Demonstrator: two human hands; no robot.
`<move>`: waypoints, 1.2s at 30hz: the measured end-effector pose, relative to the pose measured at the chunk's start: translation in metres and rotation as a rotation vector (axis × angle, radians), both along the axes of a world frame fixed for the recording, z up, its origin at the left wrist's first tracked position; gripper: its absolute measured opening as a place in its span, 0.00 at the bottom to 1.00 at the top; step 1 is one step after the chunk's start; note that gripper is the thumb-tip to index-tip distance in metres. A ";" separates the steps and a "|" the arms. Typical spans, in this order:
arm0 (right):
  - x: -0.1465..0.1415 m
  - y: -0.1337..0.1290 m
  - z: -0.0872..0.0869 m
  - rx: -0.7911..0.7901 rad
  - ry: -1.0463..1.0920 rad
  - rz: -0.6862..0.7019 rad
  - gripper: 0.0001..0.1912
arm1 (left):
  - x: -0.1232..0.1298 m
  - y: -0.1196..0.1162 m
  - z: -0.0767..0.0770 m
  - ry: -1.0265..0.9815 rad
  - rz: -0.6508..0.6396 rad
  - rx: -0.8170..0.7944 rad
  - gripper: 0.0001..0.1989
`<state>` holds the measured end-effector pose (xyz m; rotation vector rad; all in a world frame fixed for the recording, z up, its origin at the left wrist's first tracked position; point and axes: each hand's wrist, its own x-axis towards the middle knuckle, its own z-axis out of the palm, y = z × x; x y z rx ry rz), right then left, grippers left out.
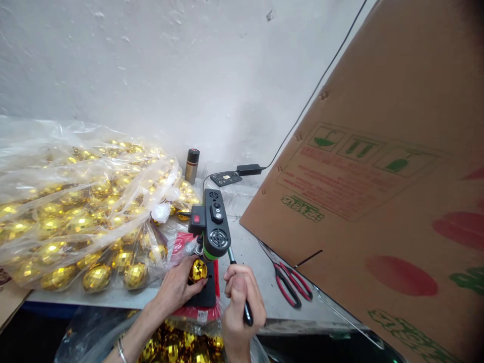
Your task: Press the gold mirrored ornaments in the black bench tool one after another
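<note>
A gold mirrored ball (pixel 198 270) is held between the thumb and fingers of my left hand (pixel 177 285), under the head of a black bench press device (pixel 217 222). The ball is over the device's black base (pixel 206 296), which lies on a red sheet. My right hand (pixel 244 297) is wrapped round the black-ended lever (pixel 247 313) at the device's right side. The tip of the device above the ball is partly hidden by its body and my left fingers.
A clear plastic bag (pixel 94 217) of gold balls covers the left. Red-handled scissors (pixel 291 282) lie right of my hand, beside a large cardboard box (pixel 359 201). A spray can (pixel 191 166) and black adapter (pixel 249 169) stand behind. More gold balls (pixel 174 348) are below the table edge.
</note>
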<state>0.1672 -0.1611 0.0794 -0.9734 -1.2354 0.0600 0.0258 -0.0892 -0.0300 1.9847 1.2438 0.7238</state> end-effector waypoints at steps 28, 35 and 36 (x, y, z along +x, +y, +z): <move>-0.003 0.007 -0.041 0.137 -0.023 -0.115 0.20 | 0.018 -0.001 -0.026 -0.016 0.038 0.188 0.22; -0.003 0.004 -0.047 0.100 0.007 -0.118 0.18 | 0.020 -0.003 -0.028 -0.025 0.049 0.147 0.20; -0.003 0.004 -0.048 0.107 0.010 -0.119 0.18 | 0.020 -0.003 -0.028 -0.025 0.051 0.144 0.20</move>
